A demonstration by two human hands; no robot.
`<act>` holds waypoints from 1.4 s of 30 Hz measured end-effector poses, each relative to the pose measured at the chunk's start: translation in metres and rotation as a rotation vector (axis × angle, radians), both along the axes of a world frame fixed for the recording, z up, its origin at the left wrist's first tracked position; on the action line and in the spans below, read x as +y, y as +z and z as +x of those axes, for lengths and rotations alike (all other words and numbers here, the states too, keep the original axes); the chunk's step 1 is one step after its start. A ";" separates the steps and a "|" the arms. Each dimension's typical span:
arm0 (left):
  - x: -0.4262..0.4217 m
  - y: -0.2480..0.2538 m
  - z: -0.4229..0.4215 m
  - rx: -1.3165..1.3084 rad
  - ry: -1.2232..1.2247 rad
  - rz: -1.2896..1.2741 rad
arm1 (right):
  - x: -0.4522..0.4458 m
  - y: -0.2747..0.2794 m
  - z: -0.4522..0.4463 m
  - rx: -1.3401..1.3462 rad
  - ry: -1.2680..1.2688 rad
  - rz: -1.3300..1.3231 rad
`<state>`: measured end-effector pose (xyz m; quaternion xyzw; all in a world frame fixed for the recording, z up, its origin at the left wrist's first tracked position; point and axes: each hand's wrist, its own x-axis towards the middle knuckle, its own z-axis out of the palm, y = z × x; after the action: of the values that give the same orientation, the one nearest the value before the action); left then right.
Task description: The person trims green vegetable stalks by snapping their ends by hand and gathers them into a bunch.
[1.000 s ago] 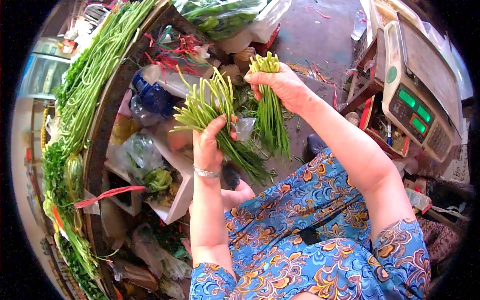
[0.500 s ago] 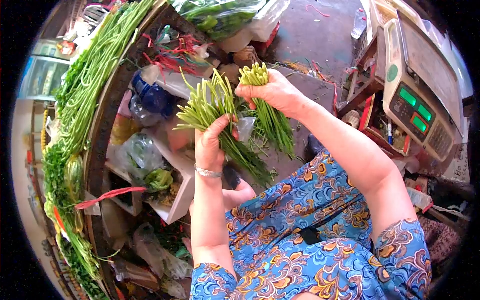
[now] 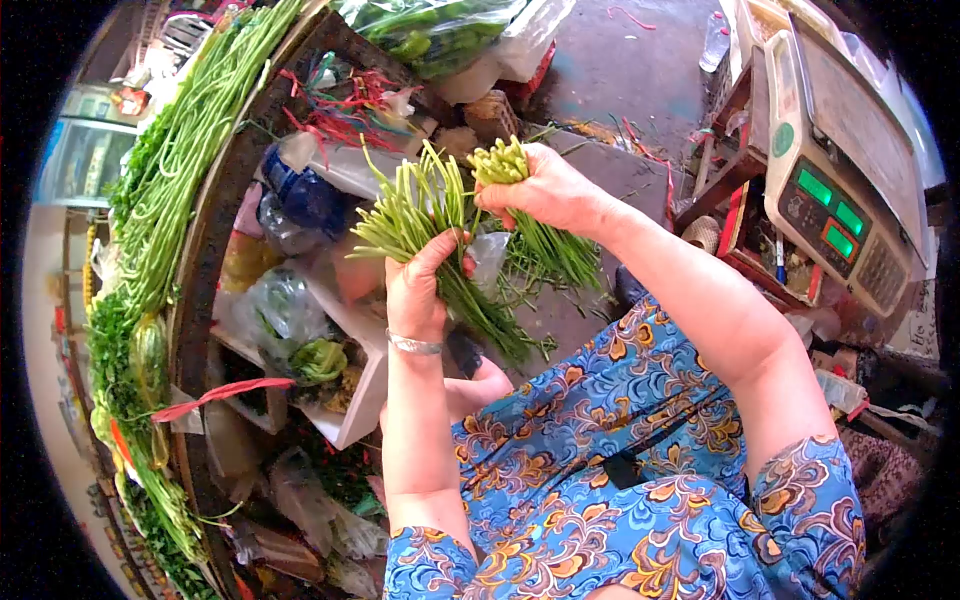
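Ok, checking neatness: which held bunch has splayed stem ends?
The fanned bunch in the left hand; the right hand grips a compact bunch, ends together.

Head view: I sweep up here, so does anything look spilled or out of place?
Yes: loose green scraps are strewn on the floor beneath the held stems, scattered rather than bundled. Beyond the left hand, red and green strings also look untidy, lying in a tangle.

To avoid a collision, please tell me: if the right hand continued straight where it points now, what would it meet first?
The right hand would probably meet the green stems held in the left hand, though one view leaves the depth unclear.
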<state>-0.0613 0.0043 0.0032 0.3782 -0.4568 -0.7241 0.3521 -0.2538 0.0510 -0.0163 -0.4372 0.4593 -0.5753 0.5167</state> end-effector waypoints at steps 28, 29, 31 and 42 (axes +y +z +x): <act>-0.002 -0.006 0.002 -0.066 -0.017 0.036 | -0.003 -0.001 0.008 -0.105 0.013 -0.075; -0.001 -0.003 0.001 -0.066 -0.016 0.035 | -0.004 0.001 0.004 -0.103 -0.041 -0.081; -0.001 0.001 0.001 -0.091 0.043 0.019 | -0.006 0.004 -0.009 -0.092 -0.116 -0.092; -0.010 -0.003 0.018 -0.110 0.046 -0.039 | 0.002 0.018 -0.047 -0.369 -0.302 -0.054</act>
<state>-0.0431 -0.0060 -0.0002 0.4208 -0.4807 -0.6849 0.3505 -0.3009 0.0533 0.0017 -0.2650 0.4017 -0.7281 0.4881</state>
